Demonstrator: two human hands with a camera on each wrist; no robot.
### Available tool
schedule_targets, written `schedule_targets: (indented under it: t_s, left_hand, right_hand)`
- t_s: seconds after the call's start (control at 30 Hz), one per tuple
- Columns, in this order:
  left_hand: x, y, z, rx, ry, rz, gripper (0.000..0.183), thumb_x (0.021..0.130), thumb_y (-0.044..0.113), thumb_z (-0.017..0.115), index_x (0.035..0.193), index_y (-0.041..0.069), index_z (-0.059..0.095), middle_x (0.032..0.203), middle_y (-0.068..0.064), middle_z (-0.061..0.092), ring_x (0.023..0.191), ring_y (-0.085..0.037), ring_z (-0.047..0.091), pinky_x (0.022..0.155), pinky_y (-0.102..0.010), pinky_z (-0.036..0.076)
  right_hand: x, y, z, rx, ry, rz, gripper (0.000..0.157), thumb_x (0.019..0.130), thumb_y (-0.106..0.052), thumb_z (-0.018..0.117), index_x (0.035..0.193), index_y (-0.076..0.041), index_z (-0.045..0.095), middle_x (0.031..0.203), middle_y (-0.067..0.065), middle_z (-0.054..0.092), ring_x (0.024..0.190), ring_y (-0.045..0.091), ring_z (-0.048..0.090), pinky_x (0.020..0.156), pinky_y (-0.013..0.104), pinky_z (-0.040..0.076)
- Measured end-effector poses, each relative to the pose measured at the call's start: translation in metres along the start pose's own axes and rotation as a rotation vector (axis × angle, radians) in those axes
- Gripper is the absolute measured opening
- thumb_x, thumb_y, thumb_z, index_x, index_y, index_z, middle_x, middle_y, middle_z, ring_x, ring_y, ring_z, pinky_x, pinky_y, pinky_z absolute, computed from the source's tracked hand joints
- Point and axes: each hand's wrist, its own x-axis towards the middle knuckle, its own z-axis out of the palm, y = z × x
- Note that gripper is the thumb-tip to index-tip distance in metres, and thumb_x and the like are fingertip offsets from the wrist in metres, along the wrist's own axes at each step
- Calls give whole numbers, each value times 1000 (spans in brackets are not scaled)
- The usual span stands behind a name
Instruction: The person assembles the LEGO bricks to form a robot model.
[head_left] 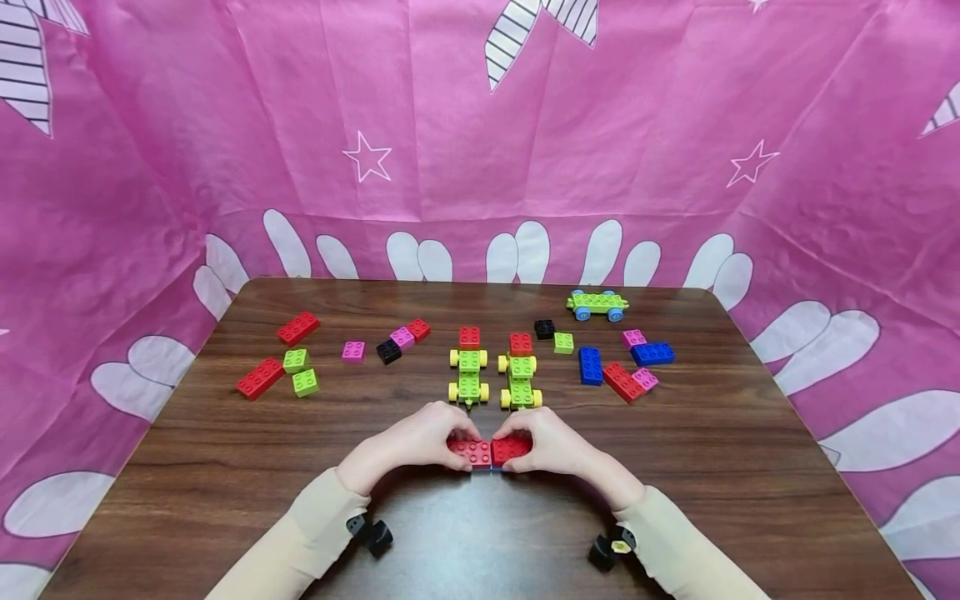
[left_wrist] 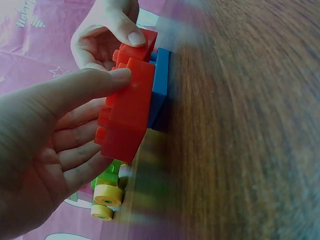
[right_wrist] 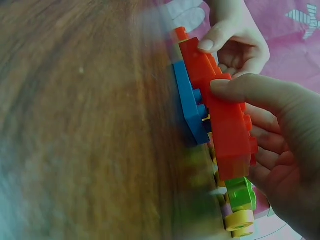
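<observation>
My left hand (head_left: 423, 437) pinches a red brick (left_wrist: 127, 110) between thumb and fingers. In my right hand (head_left: 553, 443) is a second red brick (right_wrist: 230, 130), gripped the same way, thumb on the near side. The two red bricks sit end to end, studs up. Beneath them lies a blue brick (left_wrist: 160, 82), low against the table. Some blue studs show in the right wrist view, with a gap under the right red brick. Whether the left red brick is seated on the blue one, I cannot tell.
Two green wheeled bases, one on the left (head_left: 468, 377) and one on the right (head_left: 521, 382), stand just beyond my hands. Another green base (head_left: 597, 304) is farther back. Loose bricks lie left, such as a red brick (head_left: 259, 378), and right, including a blue brick (head_left: 590, 365).
</observation>
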Motion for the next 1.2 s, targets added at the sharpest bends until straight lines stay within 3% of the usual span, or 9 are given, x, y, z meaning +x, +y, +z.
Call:
schedule_targets:
  t_s: [0.4, 1.2]
  left_hand:
    - [1, 0, 1, 6, 7, 10, 29, 73, 22, 82, 99, 11, 75, 91, 3, 70, 77, -3, 59, 70, -16, 48]
    - [3, 2, 0, -19, -1, 10, 29, 70, 20, 85, 96, 10, 77, 85, 3, 70, 71, 0, 57, 64, -15, 47]
  right_hand:
    - [1, 0, 5, -22, 13, -23, 30, 71, -23, 84, 98, -14, 75, 93, -4, 71, 83, 3, 60, 72, 21, 49]
    - [5, 1, 6, 14, -20, 56, 33, 68, -25, 88, 97, -12, 77, 89, -4, 72, 77, 0, 57, 65, 18, 45]
